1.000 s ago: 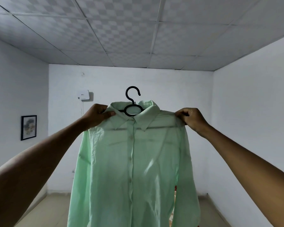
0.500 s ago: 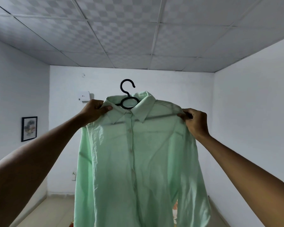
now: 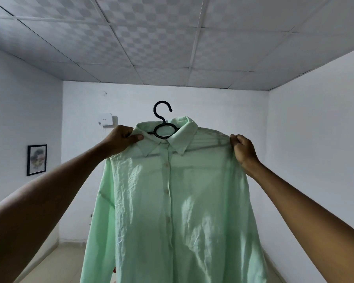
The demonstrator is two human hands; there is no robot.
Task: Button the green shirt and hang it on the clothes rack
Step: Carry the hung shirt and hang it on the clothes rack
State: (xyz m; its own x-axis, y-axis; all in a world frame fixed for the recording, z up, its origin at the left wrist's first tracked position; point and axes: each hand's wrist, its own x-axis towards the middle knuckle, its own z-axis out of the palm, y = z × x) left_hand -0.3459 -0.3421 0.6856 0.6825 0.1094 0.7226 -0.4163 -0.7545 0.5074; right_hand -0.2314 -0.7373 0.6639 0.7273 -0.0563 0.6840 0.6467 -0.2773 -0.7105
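Head view | green shirt [image 3: 172,201] buttoned, on black hanger [image 3: 163,127], held up at frame centre | left hand [image 3: 121,139] at 9 o'clock of collar, pinching shoulder cloth | right hand [image 3: 242,149] at 3 o'clock, gripping other shoulder | framed picture [image 3: 36,159] on wall at 9 o'clock.

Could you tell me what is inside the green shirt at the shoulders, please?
A black hanger sits inside the green shirt: its hook and neck ring show above the collar, and its arms show faintly through the fabric. The arm ends are covered.
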